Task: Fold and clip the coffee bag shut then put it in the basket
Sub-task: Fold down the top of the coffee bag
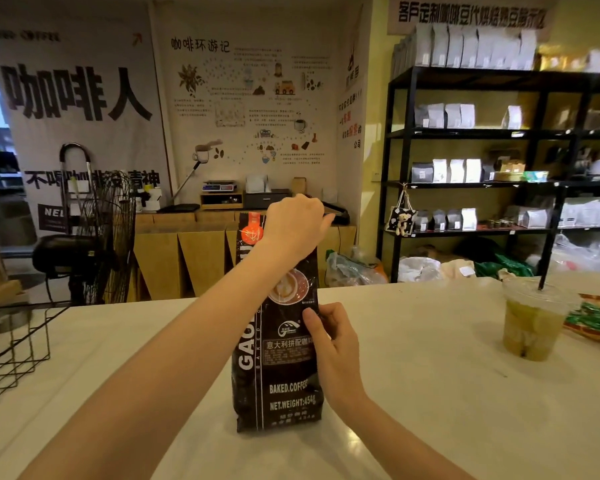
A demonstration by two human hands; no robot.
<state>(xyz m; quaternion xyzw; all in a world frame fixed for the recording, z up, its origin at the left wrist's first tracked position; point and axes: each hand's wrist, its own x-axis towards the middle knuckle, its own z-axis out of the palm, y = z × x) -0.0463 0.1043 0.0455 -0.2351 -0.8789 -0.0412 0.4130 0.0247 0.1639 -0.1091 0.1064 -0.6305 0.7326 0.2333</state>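
Observation:
A tall dark coffee bag (278, 362) with white lettering stands upright on the white table (430, 393), in the middle of the view. My left hand (297, 225) reaches across and grips the bag's top edge, hiding most of it. My right hand (333, 344) holds the bag's right side about halfway up, thumb on the front. A black wire basket (13, 348) sits at the table's left edge. No clip shows anywhere in view.
A plastic cup of green drink with a straw (530, 323) stands at the right of the table, next to colourful snack packets (593, 320). Beyond the table are a floor fan (101, 237), a wooden counter (201, 251) and black shelves of bags (499, 161).

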